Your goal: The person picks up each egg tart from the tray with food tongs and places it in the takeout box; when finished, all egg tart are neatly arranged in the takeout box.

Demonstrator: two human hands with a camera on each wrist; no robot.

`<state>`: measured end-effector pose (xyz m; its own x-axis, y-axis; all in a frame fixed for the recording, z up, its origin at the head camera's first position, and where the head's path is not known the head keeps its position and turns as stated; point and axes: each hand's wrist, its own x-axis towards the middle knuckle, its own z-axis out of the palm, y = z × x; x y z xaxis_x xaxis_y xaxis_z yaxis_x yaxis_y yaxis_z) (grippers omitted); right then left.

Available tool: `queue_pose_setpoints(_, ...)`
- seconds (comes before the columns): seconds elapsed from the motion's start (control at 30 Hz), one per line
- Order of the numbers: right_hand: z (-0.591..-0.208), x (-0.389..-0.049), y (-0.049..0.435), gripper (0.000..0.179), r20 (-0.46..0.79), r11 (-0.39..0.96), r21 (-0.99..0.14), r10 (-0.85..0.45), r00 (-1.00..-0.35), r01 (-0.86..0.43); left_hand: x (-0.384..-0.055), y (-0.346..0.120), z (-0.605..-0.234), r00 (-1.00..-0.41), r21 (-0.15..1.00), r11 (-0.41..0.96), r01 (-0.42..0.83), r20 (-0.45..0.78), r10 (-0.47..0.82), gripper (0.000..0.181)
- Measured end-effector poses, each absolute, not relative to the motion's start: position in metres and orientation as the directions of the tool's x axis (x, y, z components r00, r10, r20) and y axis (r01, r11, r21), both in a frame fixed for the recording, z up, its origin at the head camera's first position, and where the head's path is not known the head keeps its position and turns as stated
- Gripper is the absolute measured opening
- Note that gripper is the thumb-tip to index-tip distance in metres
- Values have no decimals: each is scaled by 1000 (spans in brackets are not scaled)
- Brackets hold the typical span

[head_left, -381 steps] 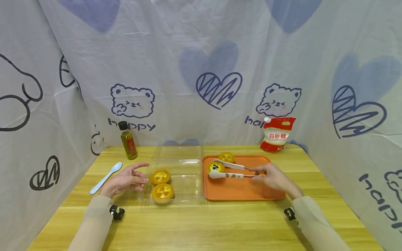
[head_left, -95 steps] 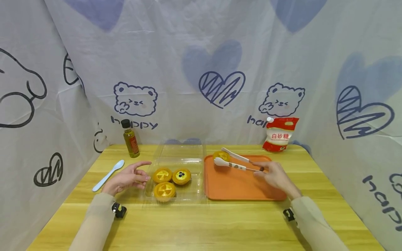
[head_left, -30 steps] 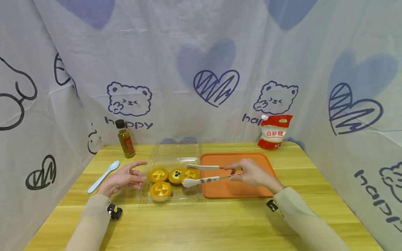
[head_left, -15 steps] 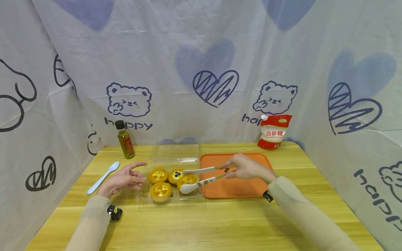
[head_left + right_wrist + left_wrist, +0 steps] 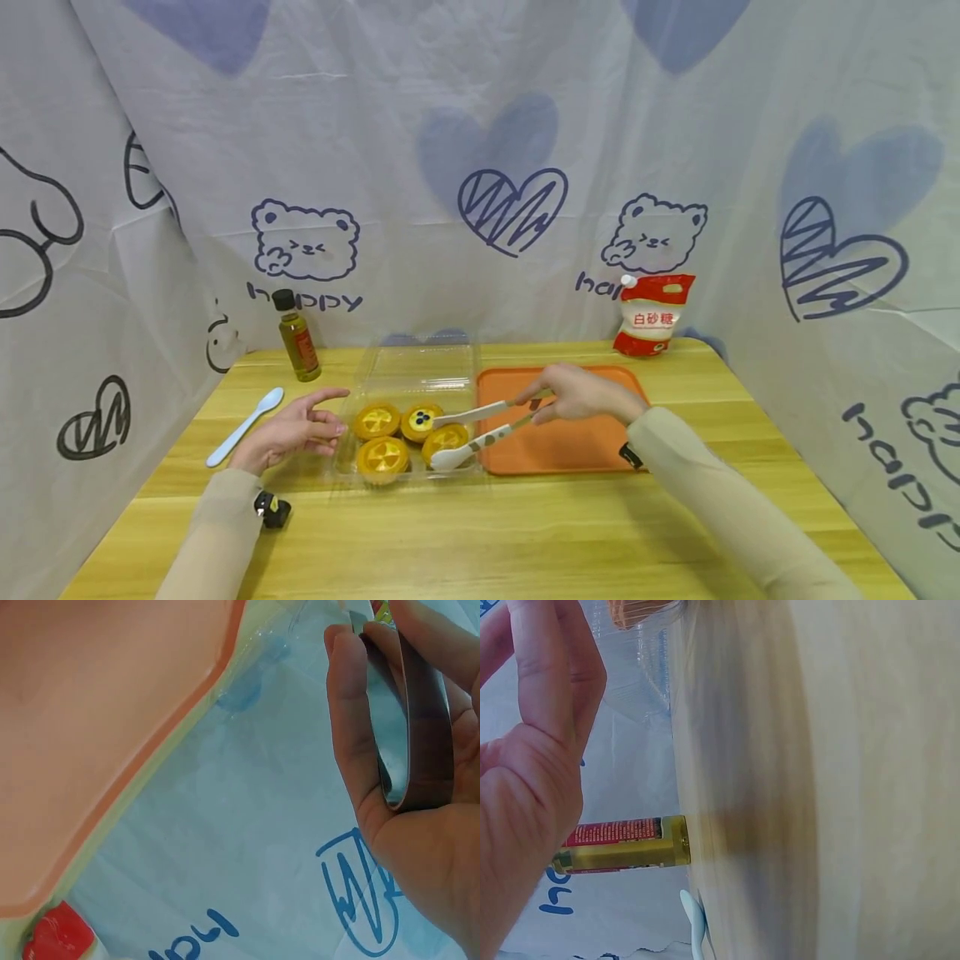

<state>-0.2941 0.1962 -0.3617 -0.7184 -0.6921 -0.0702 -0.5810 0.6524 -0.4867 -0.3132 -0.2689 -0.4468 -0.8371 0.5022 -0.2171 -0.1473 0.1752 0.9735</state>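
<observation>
My right hand (image 5: 573, 396) grips metal-handled tongs with white tips (image 5: 480, 412), whose bent handle shows in the right wrist view. The tips reach into a clear hinged plastic box (image 5: 423, 367) and stand apart at either side of a custard tart (image 5: 450, 437). Whether they still touch it I cannot tell. Beside it in the box sit a tart with dark berries (image 5: 422, 422) and two more yellow-topped tarts (image 5: 383, 456). At the box's left wall, my left hand (image 5: 294, 429) holds nothing, its fingers loosely bent; contact with the wall is unclear.
An orange tray (image 5: 555, 454) lies right of the box, under my right forearm. A pale blue spoon (image 5: 246, 427) lies left of my left hand. Behind stand an oil bottle (image 5: 301, 340) and a red-and-white sugar bag (image 5: 654, 317), before a printed cloth.
The berry tart and the last yellow tart have passed from the orange tray into the box. Lately the tongs shifted left and towards me, and the last tart settled. My left hand stays put.
</observation>
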Motion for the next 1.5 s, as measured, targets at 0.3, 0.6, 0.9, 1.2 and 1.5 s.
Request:
queue_pose_setpoints(0.3, -352, -311, 191, 37, -139, 641, -464, -734, -664, -611, -311, -269, -445, -837, 972, 175, -154, -222, 499, 79)
queue_pose_setpoints(0.6, -347, -320, 194, 38, -202, 656, -517, -718, -666, -551, -312, -268, -444, -835, 972, 178, -153, -223, 503, 79)
queue_pose_setpoints(0.9, -345, -323, 199, 37, -220, 655, -531, -719, -659, -538, -313, -268, -445, -835, 972, 177, -157, -226, 501, 80)
queue_pose_setpoints(1.2, -349, -328, 202, 36, -220, 652, -570, -707, -672, -499, -312, -268, -445, -835, 971, 173, -168, -233, 498, 80)
queue_pose_setpoints(1.5, -349, -326, 199, 34, -223, 654, -565, -708, -670, -503, -312, -267, -445, -834, 970, 174, -170, -236, 499, 81)
